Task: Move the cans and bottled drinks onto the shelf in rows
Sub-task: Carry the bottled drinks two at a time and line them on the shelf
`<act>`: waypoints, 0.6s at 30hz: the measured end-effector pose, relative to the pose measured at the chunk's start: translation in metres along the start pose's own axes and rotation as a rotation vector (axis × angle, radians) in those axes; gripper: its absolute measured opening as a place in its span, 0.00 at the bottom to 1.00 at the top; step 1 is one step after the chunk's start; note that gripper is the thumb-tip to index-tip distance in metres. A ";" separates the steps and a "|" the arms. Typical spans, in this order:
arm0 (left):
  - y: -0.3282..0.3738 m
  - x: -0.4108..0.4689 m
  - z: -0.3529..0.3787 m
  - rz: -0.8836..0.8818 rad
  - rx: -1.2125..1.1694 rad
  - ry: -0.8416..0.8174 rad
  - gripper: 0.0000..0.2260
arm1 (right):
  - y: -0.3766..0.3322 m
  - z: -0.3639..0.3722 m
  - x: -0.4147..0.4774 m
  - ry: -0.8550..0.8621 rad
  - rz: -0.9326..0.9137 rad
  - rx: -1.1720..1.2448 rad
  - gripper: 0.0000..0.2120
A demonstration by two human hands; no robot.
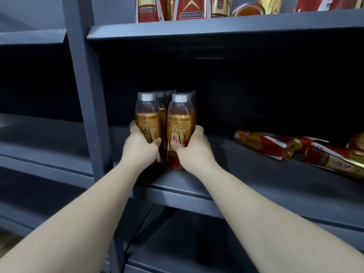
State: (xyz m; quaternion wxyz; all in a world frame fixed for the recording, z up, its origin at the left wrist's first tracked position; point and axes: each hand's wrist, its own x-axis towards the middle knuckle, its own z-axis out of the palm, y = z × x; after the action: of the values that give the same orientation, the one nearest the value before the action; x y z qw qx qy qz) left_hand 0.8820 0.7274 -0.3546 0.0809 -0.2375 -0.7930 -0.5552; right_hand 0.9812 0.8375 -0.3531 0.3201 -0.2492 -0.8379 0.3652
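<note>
Two amber bottled drinks with gold-and-red labels and white caps stand upright at the left end of the middle shelf (246, 174). My left hand (140, 145) grips the left bottle (146, 119) around its lower body. My right hand (194, 148) holds the right bottle (180, 123) the same way. More upright bottles stand in rows right behind these two, mostly hidden in the dark. Several bottles (266, 144) of the same drink lie on their sides at the right end of this shelf.
A grey upright post (86, 91) borders the shelf bay on the left. The shelf above (216, 26) carries several upright bottles and one tipped over. Another shelf bay lies left of the post, and a lower shelf sits below.
</note>
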 end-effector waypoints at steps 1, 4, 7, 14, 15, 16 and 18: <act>-0.002 0.003 0.000 -0.004 -0.010 0.001 0.34 | 0.000 0.002 0.001 0.004 0.003 -0.004 0.34; -0.006 0.009 0.004 0.003 -0.049 -0.003 0.33 | 0.000 0.006 0.004 0.017 0.015 -0.005 0.34; -0.009 0.015 0.006 -0.001 -0.104 -0.043 0.35 | -0.002 0.008 0.008 0.020 0.032 -0.009 0.34; -0.022 0.020 0.008 0.017 -0.145 -0.059 0.38 | -0.004 0.007 0.006 0.012 0.035 0.017 0.37; -0.022 0.020 0.009 0.016 -0.162 -0.061 0.39 | -0.004 0.006 0.005 0.010 0.035 0.026 0.37; -0.023 0.019 0.010 0.014 -0.173 -0.064 0.41 | -0.003 0.005 0.004 0.010 0.038 0.032 0.38; -0.026 0.018 0.012 0.016 -0.165 -0.062 0.44 | -0.003 0.005 0.003 0.012 0.054 0.049 0.39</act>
State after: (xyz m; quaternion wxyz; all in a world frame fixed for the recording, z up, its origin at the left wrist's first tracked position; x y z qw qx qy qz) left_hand 0.8562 0.7365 -0.3739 0.0410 -0.2670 -0.7447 -0.6102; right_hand 0.9745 0.8355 -0.3526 0.3209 -0.2661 -0.8198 0.3925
